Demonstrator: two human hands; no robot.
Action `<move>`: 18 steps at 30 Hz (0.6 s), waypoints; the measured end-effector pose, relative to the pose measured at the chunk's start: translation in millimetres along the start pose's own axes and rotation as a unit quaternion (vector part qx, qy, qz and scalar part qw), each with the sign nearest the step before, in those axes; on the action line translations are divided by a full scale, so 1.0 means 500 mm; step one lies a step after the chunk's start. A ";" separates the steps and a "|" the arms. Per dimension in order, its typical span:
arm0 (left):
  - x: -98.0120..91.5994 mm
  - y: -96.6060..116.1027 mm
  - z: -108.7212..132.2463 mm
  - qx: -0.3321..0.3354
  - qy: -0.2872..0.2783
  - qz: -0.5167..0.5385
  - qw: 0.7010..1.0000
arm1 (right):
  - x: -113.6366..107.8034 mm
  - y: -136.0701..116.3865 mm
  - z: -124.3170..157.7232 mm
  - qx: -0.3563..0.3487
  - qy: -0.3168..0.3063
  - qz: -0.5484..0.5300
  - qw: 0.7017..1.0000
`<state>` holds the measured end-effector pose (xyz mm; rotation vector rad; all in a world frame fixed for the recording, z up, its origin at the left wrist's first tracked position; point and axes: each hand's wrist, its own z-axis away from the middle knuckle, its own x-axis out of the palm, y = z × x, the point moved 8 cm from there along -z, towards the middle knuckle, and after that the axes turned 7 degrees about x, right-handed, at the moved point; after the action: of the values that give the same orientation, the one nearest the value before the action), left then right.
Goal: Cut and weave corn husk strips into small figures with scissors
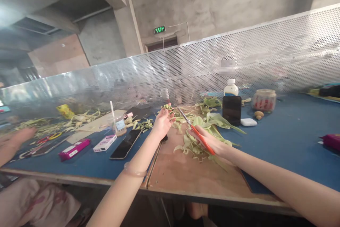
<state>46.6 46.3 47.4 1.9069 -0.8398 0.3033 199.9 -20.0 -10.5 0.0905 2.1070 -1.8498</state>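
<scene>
Gripped the scissors (195,131) in the right hand (212,143), fingers closed round the orange handles, with the blades pointing up and left above the wooden board (186,174). Held the left hand (162,122) raised just left of the blade tips, wrist ringed by a pale bangle (135,171), and pinched a small green leaf scrap (168,107) at the fingertips, the other fingers loosely curled.

Rested the right hand on a heap of pale green leaf strips (192,143), spread over the far part of the board and on toward the blue table (287,142).

Behind the heap: a dark phone (232,109) stood upright, with a white earbud case (249,122) just beside it, a white bottle (231,87) behind it and a squat jar (264,99) further right.

Left of the board: a second phone (126,143) lying flat, a white box (105,143), a pink box (74,149) and a small cup with a straw (119,124).

At the far left edge: another person's hand (16,138) on the table.

Along the back: a perforated metal screen (239,53).
</scene>
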 end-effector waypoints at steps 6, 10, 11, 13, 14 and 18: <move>-0.003 -0.001 0.000 -0.002 0.008 -0.001 1.000 | 0.003 -0.009 0.004 -0.006 -0.004 0.005 1.000; -0.001 -0.002 0.002 -0.005 0.015 -0.006 1.000 | 0.001 -0.010 0.004 -0.006 0.002 -0.002 1.000; -0.001 -0.002 0.002 -0.007 0.014 -0.006 1.000 | 0.002 -0.009 0.004 -0.005 0.001 -0.001 1.000; 0.001 -0.005 0.003 -0.013 0.010 -0.005 1.000 | 0.004 -0.009 0.004 -0.002 -0.004 0.004 1.000; 0.002 -0.006 0.003 -0.016 0.006 -0.005 1.000 | 0.004 -0.010 0.004 -0.001 -0.006 0.006 1.000; 0.007 -0.010 0.007 -0.028 -0.007 -0.014 0.999 | 0.007 -0.014 0.006 0.004 -0.011 0.012 1.000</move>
<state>51.9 43.3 44.2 1.8678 -0.8219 0.2480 195.6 -24.7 -5.1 0.0956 2.0745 -1.8378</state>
